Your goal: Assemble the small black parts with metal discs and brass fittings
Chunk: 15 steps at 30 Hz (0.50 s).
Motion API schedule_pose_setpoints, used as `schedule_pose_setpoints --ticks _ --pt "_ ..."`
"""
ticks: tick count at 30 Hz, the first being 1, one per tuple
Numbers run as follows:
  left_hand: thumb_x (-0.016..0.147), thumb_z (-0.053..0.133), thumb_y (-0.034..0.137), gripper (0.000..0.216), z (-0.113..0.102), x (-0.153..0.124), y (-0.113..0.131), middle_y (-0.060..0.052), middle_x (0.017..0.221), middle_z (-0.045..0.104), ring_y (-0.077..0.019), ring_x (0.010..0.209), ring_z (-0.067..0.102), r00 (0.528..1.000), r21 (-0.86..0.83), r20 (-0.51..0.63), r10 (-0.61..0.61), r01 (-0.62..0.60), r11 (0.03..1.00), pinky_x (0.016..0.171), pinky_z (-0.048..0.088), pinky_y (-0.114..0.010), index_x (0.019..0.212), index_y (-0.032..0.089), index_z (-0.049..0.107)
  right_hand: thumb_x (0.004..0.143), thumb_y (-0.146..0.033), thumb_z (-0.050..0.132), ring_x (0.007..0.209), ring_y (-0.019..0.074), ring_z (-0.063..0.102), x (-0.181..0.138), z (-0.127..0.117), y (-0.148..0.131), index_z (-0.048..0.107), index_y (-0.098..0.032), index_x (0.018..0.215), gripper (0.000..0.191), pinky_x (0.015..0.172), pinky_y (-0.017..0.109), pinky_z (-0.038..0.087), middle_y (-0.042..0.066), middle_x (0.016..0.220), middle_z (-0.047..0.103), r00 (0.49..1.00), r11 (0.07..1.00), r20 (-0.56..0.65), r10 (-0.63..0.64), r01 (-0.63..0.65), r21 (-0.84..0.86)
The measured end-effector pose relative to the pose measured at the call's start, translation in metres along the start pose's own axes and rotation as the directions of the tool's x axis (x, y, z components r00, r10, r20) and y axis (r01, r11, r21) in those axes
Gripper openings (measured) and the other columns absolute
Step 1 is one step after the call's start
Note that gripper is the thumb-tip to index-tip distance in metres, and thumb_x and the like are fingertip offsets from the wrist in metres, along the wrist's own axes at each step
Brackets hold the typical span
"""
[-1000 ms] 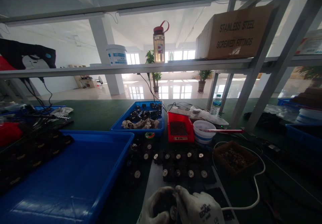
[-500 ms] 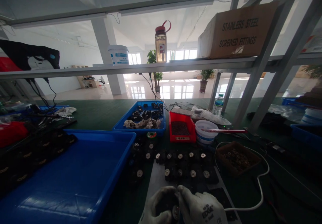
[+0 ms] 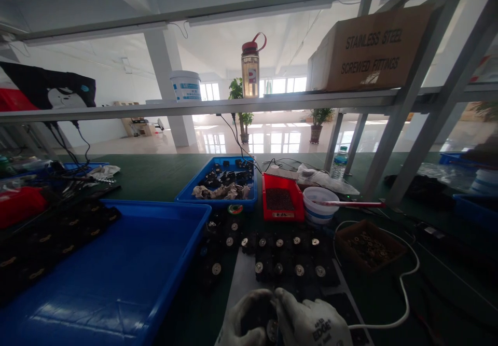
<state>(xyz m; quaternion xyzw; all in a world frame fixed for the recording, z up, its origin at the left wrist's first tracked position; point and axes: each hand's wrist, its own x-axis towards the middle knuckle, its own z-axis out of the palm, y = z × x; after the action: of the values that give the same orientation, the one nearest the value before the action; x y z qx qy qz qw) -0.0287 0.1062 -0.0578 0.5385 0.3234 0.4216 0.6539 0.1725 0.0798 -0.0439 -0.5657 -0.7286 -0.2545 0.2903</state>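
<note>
Gloved: 1 left hand [image 3: 240,317], 1 right hand [image 3: 316,321]. Held black part [image 3: 272,329]: 1. Disc-topped parts [image 3: 279,244] ahead of hands: back row 5, front row 4. Mid-desk [image 3: 151,175]: 1 red bin [image 3: 282,213], 1 striped tub [image 3: 319,213], 1 washer box [image 3: 368,263], 1 clear bottle [image 3: 340,162]. Shelf [image 3: 210,108]: 1 carton [image 3: 371,50], 1 red-capped bottle [image 3: 250,73], 1 white bucket [image 3: 186,85]. Potted plants [image 3: 316,125] mid-view: 2.

Left grip [image 3: 238,319] cupped beside right grip [image 3: 311,321]
</note>
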Motion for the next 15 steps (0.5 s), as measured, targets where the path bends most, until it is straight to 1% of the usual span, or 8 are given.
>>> schedule_pose_setpoints --ticks 3,5,9,12,15 --pt "0.073 0.087 0.051 0.059 -0.001 0.001 0.000 -0.012 0.123 0.077 -0.0388 0.123 0.067 1.000 0.004 0.025 -0.001 0.001 1.000 0.107 0.053 -0.046 0.124 0.023 0.075 0.091 -0.030 0.061 0.044 0.0201 0.065 0.001 -0.001 0.000 0.077 -0.035 0.101 0.020 0.051 0.033 0.034 -0.005 0.052 0.067 1.000 1.000 -0.002 -0.012 0.012 -0.002" --pt "0.071 0.087 0.051 0.060 0.000 0.001 0.002 -0.012 0.122 0.077 -0.0386 0.122 0.067 1.000 0.007 0.016 -0.001 0.000 1.000 0.106 0.053 -0.046 0.123 0.023 0.076 0.089 -0.031 0.062 0.043 0.0200 0.065 0.002 -0.003 -0.001 0.077 -0.035 0.101 0.019 0.050 0.034 0.033 -0.005 0.053 0.067 1.000 1.000 0.007 -0.006 0.006 -0.016" --pt "0.069 0.089 0.056 0.063 0.004 0.000 0.008 -0.012 0.120 0.077 -0.0396 0.123 0.066 1.000 0.010 -0.009 0.003 -0.003 1.000 0.107 0.052 -0.047 0.121 0.023 0.078 0.088 -0.034 0.066 0.045 0.0203 0.066 0.002 -0.004 -0.002 0.076 -0.037 0.103 0.019 0.049 0.034 0.033 -0.005 0.054 0.068 1.000 1.000 0.014 0.006 -0.005 -0.028" --pt "0.069 0.088 0.061 0.066 0.006 0.000 0.011 -0.013 0.118 0.078 -0.0400 0.122 0.066 1.000 -0.005 -0.006 0.004 -0.004 1.000 0.106 0.053 -0.048 0.121 0.023 0.078 0.086 -0.035 0.070 0.046 0.0204 0.068 0.001 -0.002 -0.002 0.077 -0.035 0.103 0.018 0.049 0.034 0.033 -0.005 0.055 0.069 1.000 1.000 0.018 -0.004 0.004 -0.016" --pt "0.071 0.085 0.064 0.067 0.007 0.000 0.011 -0.014 0.119 0.077 -0.0390 0.120 0.068 1.000 0.000 0.007 0.026 -0.026 1.000 0.105 0.053 -0.048 0.122 0.022 0.077 0.088 -0.035 0.069 0.046 0.0202 0.068 0.000 0.000 -0.002 0.077 -0.034 0.101 0.015 0.049 0.034 0.034 -0.005 0.054 0.069 1.000 1.000 0.018 0.011 -0.012 0.012"
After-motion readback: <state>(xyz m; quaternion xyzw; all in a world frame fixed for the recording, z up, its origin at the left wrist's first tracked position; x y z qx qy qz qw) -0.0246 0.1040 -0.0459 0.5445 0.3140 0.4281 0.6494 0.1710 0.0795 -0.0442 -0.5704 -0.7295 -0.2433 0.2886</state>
